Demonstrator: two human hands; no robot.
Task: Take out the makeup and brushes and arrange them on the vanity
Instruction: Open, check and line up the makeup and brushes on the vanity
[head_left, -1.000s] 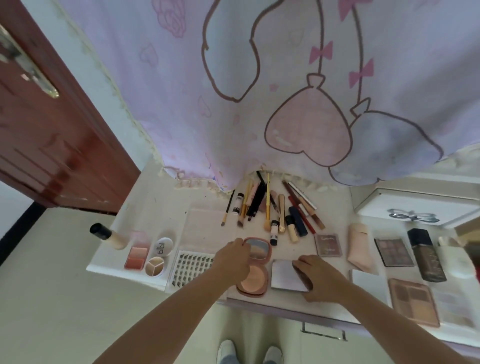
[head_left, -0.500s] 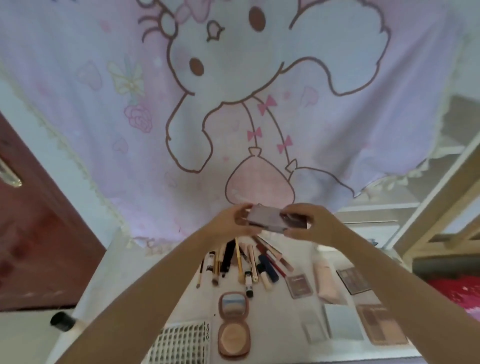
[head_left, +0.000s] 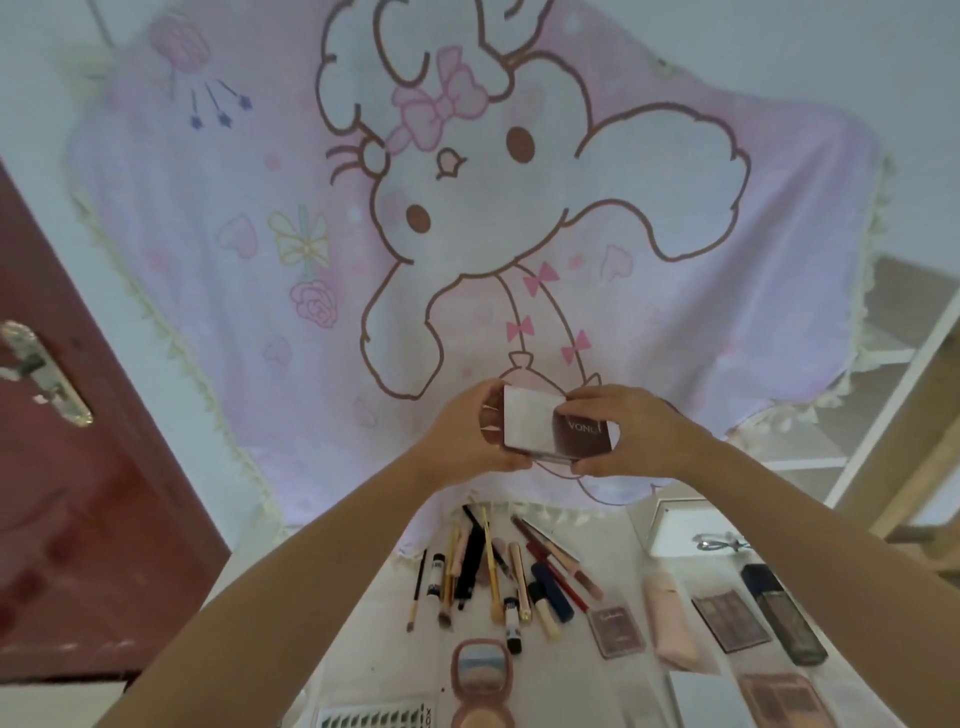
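I hold a small rectangular makeup palette (head_left: 550, 426) up in front of the pink cartoon cloth, well above the vanity. My left hand (head_left: 472, 434) grips its left end and my right hand (head_left: 631, 431) grips its right end. Its near face is part white, part brown with lettering. Below, on the white vanity top (head_left: 374, 613), lie several brushes and pencils (head_left: 498, 566) in a fan. An open round pink compact (head_left: 480, 675) lies at the front.
Right of the brushes lie a small pink palette (head_left: 615, 631), a pink tube (head_left: 672, 623), a dark eyeshadow palette (head_left: 730, 616) and a dark bottle (head_left: 789, 618). A white box (head_left: 691, 530) stands at the back right. A red door (head_left: 78, 467) is at the left.
Both hands have raised the palette from the vanity's front edge to in front of the cloth. My view has tilted upward.
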